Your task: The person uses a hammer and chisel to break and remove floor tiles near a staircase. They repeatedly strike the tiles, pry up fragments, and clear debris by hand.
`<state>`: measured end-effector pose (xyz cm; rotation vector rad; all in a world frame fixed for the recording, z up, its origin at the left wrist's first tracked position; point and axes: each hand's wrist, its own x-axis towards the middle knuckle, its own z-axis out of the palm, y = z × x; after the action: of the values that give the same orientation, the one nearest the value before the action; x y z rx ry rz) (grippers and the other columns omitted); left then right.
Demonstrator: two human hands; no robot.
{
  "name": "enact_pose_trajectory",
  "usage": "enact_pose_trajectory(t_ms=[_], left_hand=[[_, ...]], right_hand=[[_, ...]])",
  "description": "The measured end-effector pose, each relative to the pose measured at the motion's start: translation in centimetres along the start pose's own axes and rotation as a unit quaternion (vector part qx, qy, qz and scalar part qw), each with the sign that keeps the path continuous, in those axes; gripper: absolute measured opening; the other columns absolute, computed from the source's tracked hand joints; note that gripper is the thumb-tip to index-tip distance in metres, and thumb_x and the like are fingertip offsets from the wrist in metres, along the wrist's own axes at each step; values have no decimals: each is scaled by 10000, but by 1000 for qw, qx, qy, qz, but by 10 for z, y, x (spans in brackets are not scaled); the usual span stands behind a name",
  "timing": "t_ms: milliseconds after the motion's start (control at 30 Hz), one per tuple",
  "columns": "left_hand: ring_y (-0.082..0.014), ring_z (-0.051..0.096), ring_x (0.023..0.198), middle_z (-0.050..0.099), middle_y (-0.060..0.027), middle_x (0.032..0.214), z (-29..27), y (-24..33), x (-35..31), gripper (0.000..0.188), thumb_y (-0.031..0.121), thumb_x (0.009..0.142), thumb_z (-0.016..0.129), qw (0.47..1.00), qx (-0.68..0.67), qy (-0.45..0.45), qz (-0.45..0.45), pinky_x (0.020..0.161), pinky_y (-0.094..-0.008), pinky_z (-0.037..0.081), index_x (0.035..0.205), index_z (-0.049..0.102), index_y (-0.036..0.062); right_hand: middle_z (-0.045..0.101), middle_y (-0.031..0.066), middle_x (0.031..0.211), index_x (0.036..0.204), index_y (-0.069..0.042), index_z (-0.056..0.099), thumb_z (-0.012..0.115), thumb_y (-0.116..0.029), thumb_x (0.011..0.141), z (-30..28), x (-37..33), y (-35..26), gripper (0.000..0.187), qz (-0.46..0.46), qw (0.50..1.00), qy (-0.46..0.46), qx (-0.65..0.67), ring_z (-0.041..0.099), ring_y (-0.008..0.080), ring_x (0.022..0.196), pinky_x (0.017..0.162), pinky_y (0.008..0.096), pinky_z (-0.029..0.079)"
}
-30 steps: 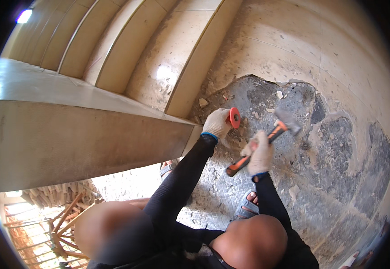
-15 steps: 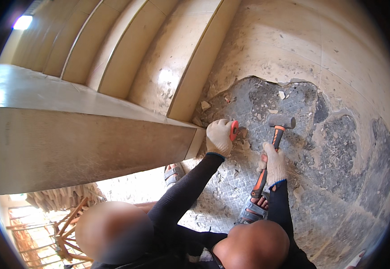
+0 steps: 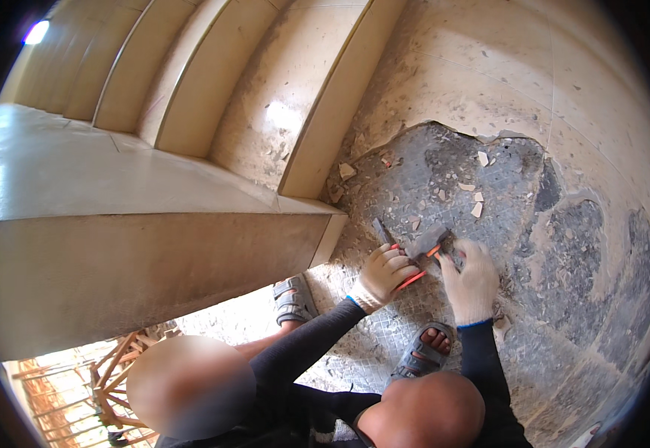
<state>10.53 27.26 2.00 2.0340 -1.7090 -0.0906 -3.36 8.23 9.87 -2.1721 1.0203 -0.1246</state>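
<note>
My left hand [image 3: 383,278], in a cream work glove, is closed around a chisel. The grey blade [image 3: 380,231] sticks out beyond the fingers, and red parts of its grip show at both sides of the glove. Against those fingers lies the dark head of a hammer [image 3: 423,242], tilted, with a bit of orange at its neck; the rest of its handle is hidden. My right hand [image 3: 473,284], gloved alike, is beside the hammer with thumb and fingers curved but apart, the thumb tip close to the orange neck. Both hands are low over the broken floor.
Rough grey floor [image 3: 515,175] with its surface layer broken away spreads ahead, strewn with pale chips [image 3: 477,209]. Beige steps [image 3: 317,127] rise at the left, ending in a low wall [image 3: 153,269]. My sandalled feet [image 3: 422,351] flank the work spot. A wooden frame [image 3: 116,366] stands lower left.
The right hand has let go of the hammer's handle. The hammer has come down and left, against my left hand. My left hand has moved nearer and turned, exposing the chisel blade.
</note>
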Motion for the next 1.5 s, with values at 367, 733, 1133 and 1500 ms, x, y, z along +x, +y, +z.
enact_pose_trajectory(t_ms=[367,733,1133,1500], left_hand=[[-329,691,1077,719,-46,1129,27,-19,-23,353,204,694,767,996,-15,80,40,961,-533,547,1043,800,169],[-293,652,1189,675,-6,1188,40,-20,-41,466,267,754,727,999,-33,21,2,1178,-551,473,1219,742,288],[-324,684,1138,676,-43,1158,19,-17,-20,454,218,706,771,998,-29,41,22,1044,-561,543,1160,778,202],[-312,672,1221,699,-49,1191,15,-14,-14,469,199,798,745,998,-46,51,9,1128,-568,510,1266,763,229]], right_hand=[[662,184,1196,1251,-40,687,979,-492,724,143,149,-146,753,-203,974,-56,-87,697,387,1067,892,498,592],[661,169,1200,1225,-76,706,996,-336,679,188,157,-147,671,-243,967,-33,-66,680,390,1084,887,509,584],[721,163,1195,1207,-77,758,869,-162,818,182,163,-132,414,-250,966,-62,-28,709,364,1124,966,477,594],[673,114,988,1073,-2,688,788,-71,849,-42,19,38,254,21,988,24,154,664,293,957,872,408,521]])
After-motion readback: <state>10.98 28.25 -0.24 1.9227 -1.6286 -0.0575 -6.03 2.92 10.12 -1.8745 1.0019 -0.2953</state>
